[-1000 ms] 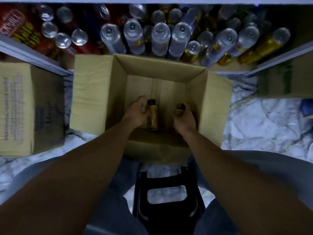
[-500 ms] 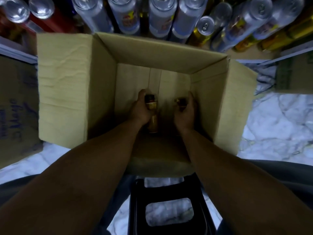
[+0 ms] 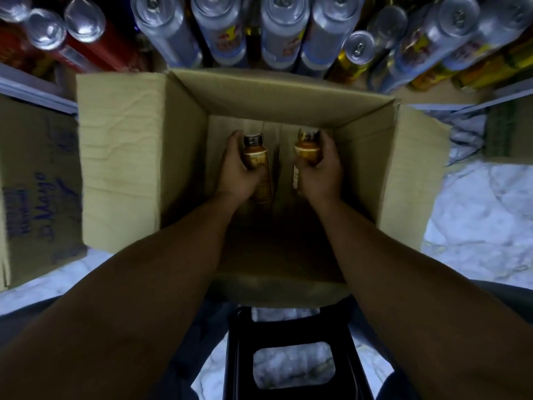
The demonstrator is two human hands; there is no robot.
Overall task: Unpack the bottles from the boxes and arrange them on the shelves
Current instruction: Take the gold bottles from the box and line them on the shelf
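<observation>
An open cardboard box [image 3: 121, 157] stands on the floor in front of me, flaps folded out. Inside it, my left hand [image 3: 235, 171] grips a small amber bottle with a dark cap [image 3: 255, 155]. My right hand [image 3: 323, 168] grips a second amber bottle [image 3: 307, 150] beside it. Both bottles stand upright with their caps towards the box's far wall, and their lower parts are hidden by my fingers. The box bottom around them looks bare and dark.
A low shelf [image 3: 37, 90] just beyond the box holds several silver-topped cans [image 3: 279, 33], red cans [image 3: 83, 39] at left and yellow ones [image 3: 490, 67] at right. Another cardboard box [image 3: 37, 180] stands at left. A black stool [image 3: 294, 356] sits between my legs on marble floor [image 3: 476, 226].
My view has moved closer over the box. Both hands have closed round the bottles and lifted them somewhat, so more of each bottle shows.
</observation>
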